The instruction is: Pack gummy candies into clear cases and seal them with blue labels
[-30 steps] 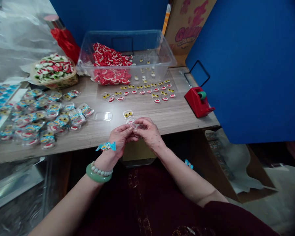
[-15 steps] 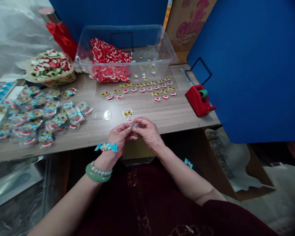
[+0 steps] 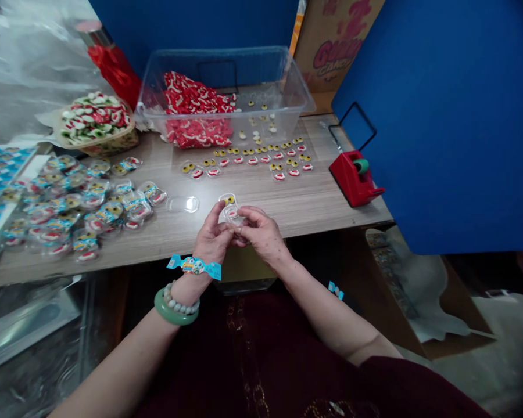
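Note:
My left hand and my right hand meet at the table's front edge, fingers pinched together around a small clear candy case holding yellow eye candies and a red mouth candy. A blue printed sticker clings to my left wrist, above a green bangle and a bead bracelet. An empty clear case lies on the table just left of my hands.
A row of filled open cases lies before a clear plastic bin of red candies. Several sealed packs pile at left, near a basket of mixed candies. A red tape dispenser stands at right. Another blue sticker shows by my right forearm.
My left hand has turned and lifted its fingers up against the case, and the sticker on its wrist has swung flatter. The right hand stays almost in place.

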The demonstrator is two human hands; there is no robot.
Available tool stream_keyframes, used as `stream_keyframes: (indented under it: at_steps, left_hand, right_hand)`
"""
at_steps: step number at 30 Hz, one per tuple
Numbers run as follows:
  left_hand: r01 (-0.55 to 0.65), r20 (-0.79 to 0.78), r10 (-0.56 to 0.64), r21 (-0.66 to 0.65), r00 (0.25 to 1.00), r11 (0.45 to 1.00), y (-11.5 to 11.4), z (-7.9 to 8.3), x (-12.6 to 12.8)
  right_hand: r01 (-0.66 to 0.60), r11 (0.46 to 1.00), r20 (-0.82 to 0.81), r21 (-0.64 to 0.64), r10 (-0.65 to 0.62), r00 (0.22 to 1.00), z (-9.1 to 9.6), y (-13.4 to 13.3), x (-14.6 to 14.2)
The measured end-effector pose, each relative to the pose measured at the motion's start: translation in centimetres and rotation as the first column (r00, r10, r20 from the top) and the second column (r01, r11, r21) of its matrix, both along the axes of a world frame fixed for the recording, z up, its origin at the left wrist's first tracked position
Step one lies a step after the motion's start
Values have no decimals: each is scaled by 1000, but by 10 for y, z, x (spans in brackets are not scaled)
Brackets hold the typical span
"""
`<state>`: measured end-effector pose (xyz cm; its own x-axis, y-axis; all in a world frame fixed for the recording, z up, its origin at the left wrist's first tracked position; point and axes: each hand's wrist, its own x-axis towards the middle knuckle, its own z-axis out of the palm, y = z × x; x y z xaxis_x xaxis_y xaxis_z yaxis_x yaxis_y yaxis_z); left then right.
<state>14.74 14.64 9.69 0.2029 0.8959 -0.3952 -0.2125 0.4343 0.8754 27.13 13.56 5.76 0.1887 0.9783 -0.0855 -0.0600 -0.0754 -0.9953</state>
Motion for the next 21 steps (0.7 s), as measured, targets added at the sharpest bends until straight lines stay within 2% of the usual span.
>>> stream_keyframes:
  at_steps: [2, 4, 5, 7, 9, 10, 12, 14, 16, 18, 21]
  left_hand:
    - [0, -6, 0, 23, 1000, 1000, 1, -1, -1]
    - [-28, -21, 29, 42, 999, 999, 2, -4, -2]
    - [-50, -29, 51, 49, 998, 998, 3, -6, -2]
    - [-95, -35, 97, 64, 995, 993, 3, -9, -2]
    - [-123, -42, 128, 93, 991, 988, 4, -11, -1]
    - [-137, -52, 143, 114, 988, 984, 4, -11, -1]
    - [-150, -90, 164, 149, 982, 977, 6, -12, 1]
    - [-150, -127, 172, 162, 977, 975, 9, -13, 1]
    - [-138, -145, 161, 155, 976, 978, 12, -14, 1]
    - [-122, -158, 145, 147, 977, 982, 14, -14, 0]
    - [-86, -199, 113, 140, 973, 986, 14, -14, -1]
  right_hand:
    - [-70, 997, 157, 23, 66, 985, 3, -2, 2]
    - [-165, 984, 425, 64, 123, 897, 11, -5, 4]
    - [-201, 976, 574, 83, 118, 810, 16, -7, 4]
    - [-222, 967, 808, 124, 32, 589, 27, -13, 3]
    - [-211, 967, 921, 142, -51, 387, 35, -19, -2]
    - [-208, 968, 946, 143, -71, 317, 38, -21, -5]
    - [-208, 969, 968, 137, -86, 237, 38, -24, -13]
    - [-187, 973, 972, 136, -94, 216, 34, -22, -19]
    - [-160, 978, 966, 131, -90, 243, 29, -17, -22]
    - [-140, 985, 944, 101, -51, 325, 24, -11, -22]
    - [-105, 994, 842, 38, 25, 540, 19, -7, -20]
